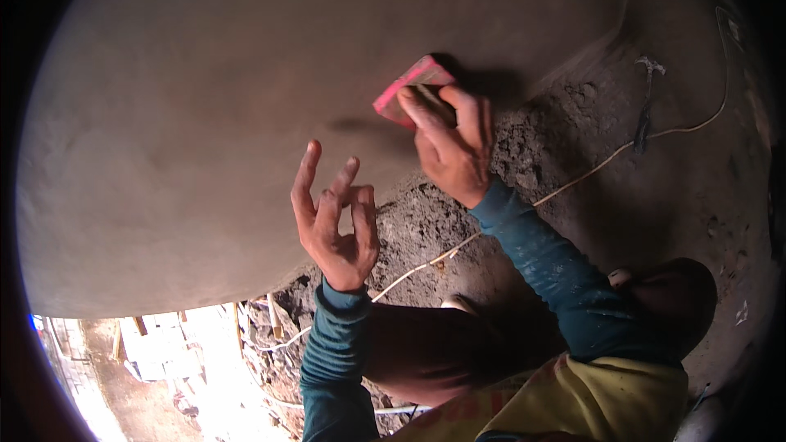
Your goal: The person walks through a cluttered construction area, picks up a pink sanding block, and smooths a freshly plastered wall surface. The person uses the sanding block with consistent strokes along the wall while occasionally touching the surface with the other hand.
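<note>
My right hand (454, 143) is closed round a small rectangular pink plastering float (398, 98), its back smeared with grey. The float lies against, or very close to, the smooth grey-brown plastered wall (221, 115), and its shadow falls on that surface. To the left and a little nearer, my left hand (334, 225) is raised in front of the wall with nothing in it. Its fingers are apart and partly bent.
Rough, crumbly mortar (430, 217) lies along the wall's foot. A pale cable (585, 173) runs across the floor behind it. At the right lies a hammer (647, 98). My bent leg (426, 348) is close below. Bright daylight floods the lower left.
</note>
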`<state>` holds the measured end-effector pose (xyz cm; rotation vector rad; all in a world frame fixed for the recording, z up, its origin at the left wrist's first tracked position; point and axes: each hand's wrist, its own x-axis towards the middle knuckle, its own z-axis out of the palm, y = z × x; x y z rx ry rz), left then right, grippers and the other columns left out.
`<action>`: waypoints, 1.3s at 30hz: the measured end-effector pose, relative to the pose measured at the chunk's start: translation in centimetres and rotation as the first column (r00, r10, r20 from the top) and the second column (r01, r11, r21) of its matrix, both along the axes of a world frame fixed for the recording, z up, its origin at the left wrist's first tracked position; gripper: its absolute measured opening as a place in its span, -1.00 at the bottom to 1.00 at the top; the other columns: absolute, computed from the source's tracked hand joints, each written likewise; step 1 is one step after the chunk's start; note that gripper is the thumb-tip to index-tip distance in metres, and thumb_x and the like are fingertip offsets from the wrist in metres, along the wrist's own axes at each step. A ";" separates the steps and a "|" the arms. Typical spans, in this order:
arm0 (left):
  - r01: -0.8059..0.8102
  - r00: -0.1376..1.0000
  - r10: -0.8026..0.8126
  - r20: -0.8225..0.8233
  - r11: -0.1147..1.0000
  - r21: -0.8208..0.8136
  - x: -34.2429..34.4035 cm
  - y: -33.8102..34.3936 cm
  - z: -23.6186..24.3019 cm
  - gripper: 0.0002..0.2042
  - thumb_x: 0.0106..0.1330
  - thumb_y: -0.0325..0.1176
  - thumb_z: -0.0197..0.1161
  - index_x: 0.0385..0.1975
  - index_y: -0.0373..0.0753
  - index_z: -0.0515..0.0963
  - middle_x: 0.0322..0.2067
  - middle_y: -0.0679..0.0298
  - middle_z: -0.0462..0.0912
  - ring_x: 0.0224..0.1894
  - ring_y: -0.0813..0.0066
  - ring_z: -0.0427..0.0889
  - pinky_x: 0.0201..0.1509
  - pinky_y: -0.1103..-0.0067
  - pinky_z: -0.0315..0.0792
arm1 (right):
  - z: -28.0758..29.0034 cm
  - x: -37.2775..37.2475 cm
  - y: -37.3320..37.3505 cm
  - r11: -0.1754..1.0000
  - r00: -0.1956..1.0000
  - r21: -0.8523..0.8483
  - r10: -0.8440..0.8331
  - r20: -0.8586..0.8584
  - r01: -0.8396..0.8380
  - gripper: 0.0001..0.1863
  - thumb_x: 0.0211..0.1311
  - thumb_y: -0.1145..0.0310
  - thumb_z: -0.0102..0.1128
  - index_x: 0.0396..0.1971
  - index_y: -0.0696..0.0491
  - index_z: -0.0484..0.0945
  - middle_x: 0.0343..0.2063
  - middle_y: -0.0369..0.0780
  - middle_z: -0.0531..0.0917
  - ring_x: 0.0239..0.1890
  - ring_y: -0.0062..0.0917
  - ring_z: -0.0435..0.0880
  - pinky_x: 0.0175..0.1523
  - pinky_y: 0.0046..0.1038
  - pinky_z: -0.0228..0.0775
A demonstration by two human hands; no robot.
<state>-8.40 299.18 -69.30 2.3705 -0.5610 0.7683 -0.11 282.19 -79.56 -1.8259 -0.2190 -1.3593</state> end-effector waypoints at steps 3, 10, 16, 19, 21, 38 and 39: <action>-0.015 1.000 0.014 -0.012 0.997 -0.072 -0.5 0.2 0.0 -0.67 0.40 -0.69 0.22 0.12 -0.35 0.71 0.45 -0.13 0.38 -0.29 0.44 0.81 -0.18 0.59 0.72 | 2.9 1.7 -3.8 0.990 0.994 0.085 -0.111 -0.014 0.112 -0.43 0.23 0.55 0.27 0.25 -0.15 0.76 -0.01 -0.16 0.60 0.01 -0.20 0.57 0.11 -0.16 0.45; -0.030 0.999 0.029 -0.031 0.999 -0.034 -0.3 0.0 -0.2 -0.69 0.61 -0.29 0.22 0.22 -0.26 0.66 0.42 -0.06 0.44 -0.22 0.39 0.82 -0.14 0.49 0.72 | -0.5 1.9 -4.7 0.985 0.984 0.011 -0.174 -0.045 0.175 -0.35 0.23 0.46 0.29 0.38 -0.14 0.63 -0.04 -0.10 0.55 0.04 -0.16 0.52 0.14 -0.09 0.41; -0.010 0.997 0.002 -0.077 0.994 -0.110 -0.1 -0.8 -0.6 -0.67 0.39 -0.69 0.24 0.11 -0.37 0.72 0.41 -0.09 0.44 -0.25 0.49 0.79 -0.17 0.58 0.69 | 5.5 5.1 -10.7 0.966 0.965 0.050 -0.258 0.054 0.255 -0.35 0.22 0.53 0.23 0.36 -0.10 0.64 -0.05 -0.05 0.54 0.03 -0.11 0.52 0.16 -0.15 0.41; -0.007 0.999 0.006 -0.040 0.999 -0.032 0.6 -0.4 -1.0 -0.65 0.34 -0.69 0.31 0.11 -0.34 0.73 0.45 -0.07 0.43 -0.30 0.56 0.75 -0.15 0.56 0.68 | 2.8 3.7 -7.7 0.980 0.982 0.051 -0.190 0.003 0.190 -0.34 0.21 0.53 0.23 0.36 -0.14 0.65 -0.03 -0.06 0.51 0.02 -0.13 0.51 0.15 -0.13 0.42; 0.026 1.000 -0.025 -0.016 0.998 0.055 0.9 -1.4 -0.6 -0.64 0.32 -0.69 0.33 0.12 -0.34 0.73 0.47 -0.08 0.41 -0.33 0.56 0.74 -0.16 0.56 0.68 | 0.1 3.2 -6.3 0.975 0.976 0.039 -0.219 0.024 0.218 -0.36 0.20 0.53 0.26 0.33 -0.14 0.68 -0.02 -0.07 0.50 0.01 -0.14 0.51 0.12 -0.11 0.45; 0.092 0.994 -0.093 -0.060 0.995 -0.027 2.2 -2.6 -0.7 -0.60 0.27 -0.63 0.42 0.14 -0.32 0.74 0.52 -0.13 0.36 -0.44 0.56 0.71 -0.23 0.56 0.69 | 8.4 5.0 -10.2 0.968 0.960 -0.054 -0.234 0.151 0.245 -0.49 0.27 0.57 0.24 0.21 -0.06 0.77 -0.07 -0.04 0.53 -0.01 -0.15 0.58 0.10 -0.19 0.47; 0.093 0.993 -0.093 -0.072 0.996 -0.008 2.1 -2.7 -0.7 -0.61 0.28 -0.63 0.42 0.13 -0.33 0.74 0.52 -0.13 0.36 -0.40 0.55 0.74 -0.20 0.55 0.70 | 9.2 5.3 -10.4 0.966 0.956 -0.054 -0.240 0.172 0.252 -0.49 0.28 0.56 0.24 0.21 -0.08 0.77 -0.07 -0.04 0.53 0.00 -0.15 0.58 0.10 -0.19 0.47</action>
